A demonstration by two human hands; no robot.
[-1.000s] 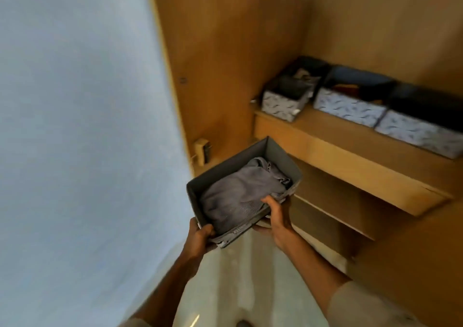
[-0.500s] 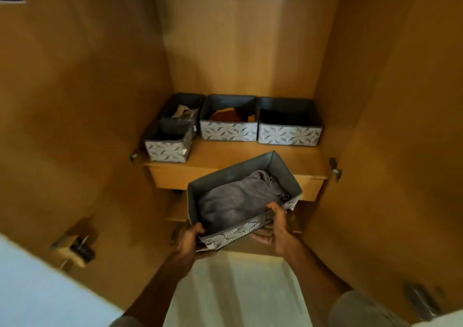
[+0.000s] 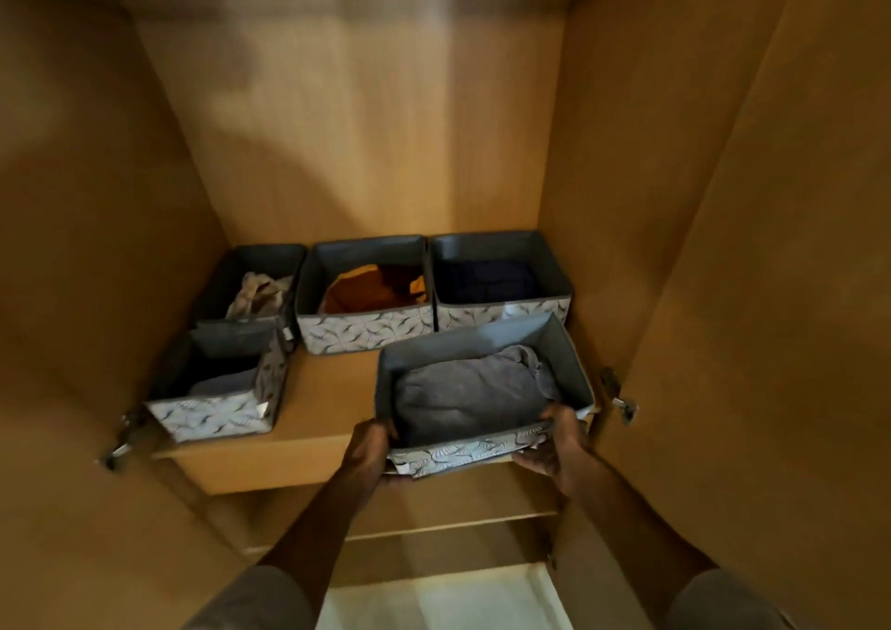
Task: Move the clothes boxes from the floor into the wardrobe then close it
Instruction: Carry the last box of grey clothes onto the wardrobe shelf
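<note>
A: Where is the box?

B: The grey box (image 3: 482,388) with the grey cloth (image 3: 467,398) in it sits at the front right of the wooden shelf (image 3: 328,402). Its near edge sticks out past the shelf's front.

A: Who has it?

B: Both hands. The left hand (image 3: 369,451) grips the near left corner, fingers curled under, thumb on the rim. The right hand (image 3: 559,446) grips the near right corner the same way.

A: What is past the hands?

B: Right behind it is a box with dark blue clothes (image 3: 499,282). Left of that is a box with orange clothes (image 3: 366,296), and further left one with pale cloth (image 3: 255,287). Another box (image 3: 217,383) sits at the front, well to the left of the hands, with bare shelf between.

A: And the room?

B: It is a brown wooden wardrobe (image 3: 361,123), doors open on both sides. More shelves are below the hands, and pale floor (image 3: 434,600) at the bottom.

A: What changed?

B: Half a second ago the box was held in the air, in front of the shelf and lower. Now it is up on the shelf, further right.
</note>
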